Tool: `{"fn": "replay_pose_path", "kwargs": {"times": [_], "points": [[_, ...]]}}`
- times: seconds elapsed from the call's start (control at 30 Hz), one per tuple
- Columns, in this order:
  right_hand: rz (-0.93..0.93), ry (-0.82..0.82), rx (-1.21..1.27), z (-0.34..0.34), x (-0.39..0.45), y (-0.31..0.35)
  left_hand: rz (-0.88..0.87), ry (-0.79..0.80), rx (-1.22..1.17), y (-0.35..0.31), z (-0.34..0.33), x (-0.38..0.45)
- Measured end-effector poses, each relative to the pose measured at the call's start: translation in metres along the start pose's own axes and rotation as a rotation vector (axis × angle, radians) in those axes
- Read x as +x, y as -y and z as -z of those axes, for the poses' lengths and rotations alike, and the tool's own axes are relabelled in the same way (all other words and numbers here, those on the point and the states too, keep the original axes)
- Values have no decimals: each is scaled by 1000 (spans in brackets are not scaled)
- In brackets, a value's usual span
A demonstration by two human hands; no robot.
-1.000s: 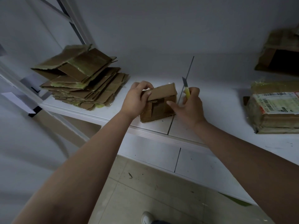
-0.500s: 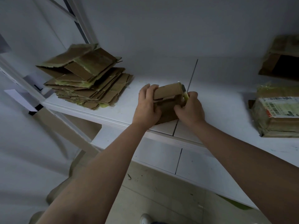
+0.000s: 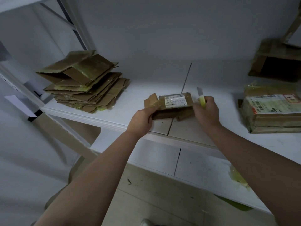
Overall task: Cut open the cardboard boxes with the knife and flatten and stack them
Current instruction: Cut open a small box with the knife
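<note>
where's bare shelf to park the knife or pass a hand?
Bare white shelf lies between the stack of flattened brown cardboard and the small brown labelled box, and between the right hand, which holds the yellow-handled knife, and the taped labelled parcel. Crowded: both shelf ends, and around the box, where the left hand grips it.

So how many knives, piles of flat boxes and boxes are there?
Knives: 1, the yellow knife in the right hand.
Piles of flat boxes: 1, the pile on the left.
Boxes: 3, the small box held by the left hand, the taped box on the right, and the open box at the back right.
Total: 5.
</note>
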State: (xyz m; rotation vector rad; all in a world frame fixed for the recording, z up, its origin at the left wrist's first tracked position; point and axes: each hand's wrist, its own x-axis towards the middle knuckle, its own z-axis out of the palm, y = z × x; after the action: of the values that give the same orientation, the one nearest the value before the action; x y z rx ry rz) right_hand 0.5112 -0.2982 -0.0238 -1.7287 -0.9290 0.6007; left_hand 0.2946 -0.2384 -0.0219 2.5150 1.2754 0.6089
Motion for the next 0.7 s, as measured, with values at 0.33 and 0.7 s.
{"fn": "replay_pose_path", "kwargs": {"times": [0.33, 0.7], "points": [[144, -179, -386, 29, 10, -16, -84, 182, 258, -40, -1, -2], [404, -34, -545, 15, 9, 13, -71, 118, 215, -32, -3, 44]]}}
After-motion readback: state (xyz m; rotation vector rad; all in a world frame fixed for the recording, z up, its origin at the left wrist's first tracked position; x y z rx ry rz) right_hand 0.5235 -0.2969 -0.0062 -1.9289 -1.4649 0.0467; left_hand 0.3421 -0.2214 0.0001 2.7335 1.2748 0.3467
